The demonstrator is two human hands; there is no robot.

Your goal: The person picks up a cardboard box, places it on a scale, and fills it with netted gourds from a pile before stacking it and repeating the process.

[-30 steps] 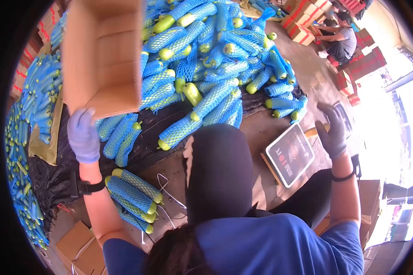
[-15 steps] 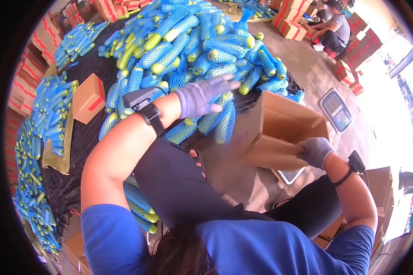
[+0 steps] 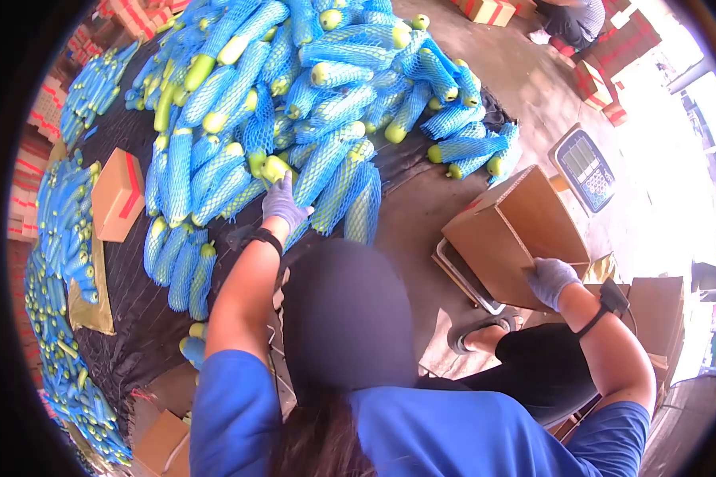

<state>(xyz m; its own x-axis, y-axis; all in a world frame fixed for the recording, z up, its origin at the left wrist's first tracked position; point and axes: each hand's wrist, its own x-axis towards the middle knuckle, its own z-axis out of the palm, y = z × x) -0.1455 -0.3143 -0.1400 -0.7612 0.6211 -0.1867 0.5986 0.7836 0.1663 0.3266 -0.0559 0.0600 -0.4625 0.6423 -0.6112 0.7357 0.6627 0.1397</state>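
Observation:
My left hand [image 3: 286,208], in a grey glove, is at the near edge of a heap of long green gourds [image 3: 338,119] in blue mesh sleeves. Its fingers are apart, with the tips against the pale green end of one gourd [image 3: 277,168]; no closed grip shows. On the right, my gloved right hand [image 3: 553,284] grips the near edge of an open cardboard box [image 3: 485,238]. The box sits tilted over the platform of a floor scale [image 3: 461,278], its opening turned to the right. Its inside shows only in part.
Behind the box stands the scale's display [image 3: 585,168]. A closed carton [image 3: 119,195] with red tape lies on the black sheet [image 3: 107,278] to the left, near more netted gourds [image 3: 64,230]. Another person [image 3: 573,20] crouches at the far right among taped cartons.
My left hand has come down and back toward me, onto a gourd at the heap's edge. My right hand keeps hold of the box, which now sits over the scale. The view has shifted.

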